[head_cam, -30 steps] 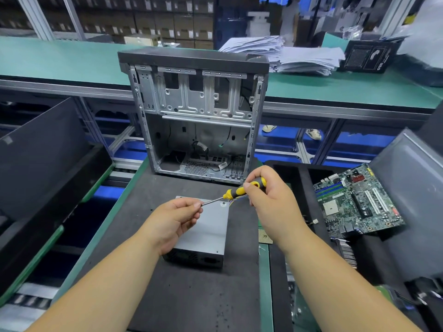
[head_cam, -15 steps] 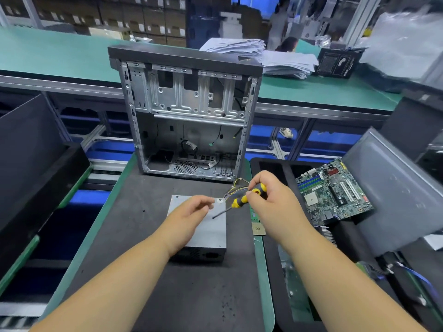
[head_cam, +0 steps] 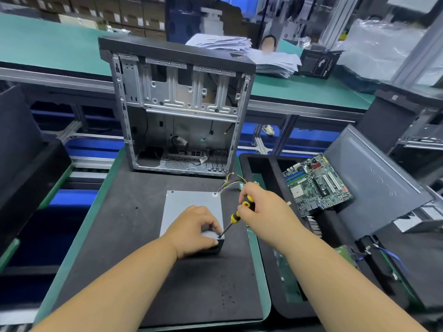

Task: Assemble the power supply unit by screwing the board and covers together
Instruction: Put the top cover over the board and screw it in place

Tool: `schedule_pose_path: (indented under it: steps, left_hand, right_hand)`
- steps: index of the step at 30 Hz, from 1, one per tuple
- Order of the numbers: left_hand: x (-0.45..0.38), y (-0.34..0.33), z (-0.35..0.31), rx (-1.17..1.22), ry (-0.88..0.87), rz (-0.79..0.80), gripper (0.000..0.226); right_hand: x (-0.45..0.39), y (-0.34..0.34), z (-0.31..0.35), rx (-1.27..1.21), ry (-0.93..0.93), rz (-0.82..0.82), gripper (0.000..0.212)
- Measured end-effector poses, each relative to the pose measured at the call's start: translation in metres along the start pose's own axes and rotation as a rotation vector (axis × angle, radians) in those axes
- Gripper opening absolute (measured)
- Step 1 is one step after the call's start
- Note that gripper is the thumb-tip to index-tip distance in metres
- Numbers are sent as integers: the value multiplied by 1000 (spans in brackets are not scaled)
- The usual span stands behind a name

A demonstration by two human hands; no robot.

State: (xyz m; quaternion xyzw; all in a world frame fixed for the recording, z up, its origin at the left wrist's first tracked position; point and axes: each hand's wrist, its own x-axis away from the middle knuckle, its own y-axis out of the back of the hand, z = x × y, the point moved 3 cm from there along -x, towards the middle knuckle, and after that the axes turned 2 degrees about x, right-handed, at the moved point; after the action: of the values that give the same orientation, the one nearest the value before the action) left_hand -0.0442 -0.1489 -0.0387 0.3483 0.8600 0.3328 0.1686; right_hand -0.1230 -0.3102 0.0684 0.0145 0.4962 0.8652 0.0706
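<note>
Power supply unit (one), one screwdriver, apparently two screws.

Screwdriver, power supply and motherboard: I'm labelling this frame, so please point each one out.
screwdriver point(head_cam: 235, 217), head view, on the yellow-and-black handle.
power supply point(head_cam: 191, 200), head view, on the bare grey top cover.
motherboard point(head_cam: 317, 184), head view, on the middle of the green board.

Power supply unit silver-grey top, black front face. Screwdriver yellow and black handle, dark shaft. Wire bundle yellow, black, some purple. Work mat dark grey, speckled, green border. Computer case bare silver metal inside, black top panel. Motherboard green, with blue, green, white slots and a red part. Far tabletop teal green. Paper stack white.
</note>
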Motion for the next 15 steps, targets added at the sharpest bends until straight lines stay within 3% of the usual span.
schedule_pose_path:
  steps: [15]
  left_hand:
    - [1, 0, 1, -17, 20, -9, 13]
  right_hand:
    - [-2, 6, 19, 119, 69, 148, 8]
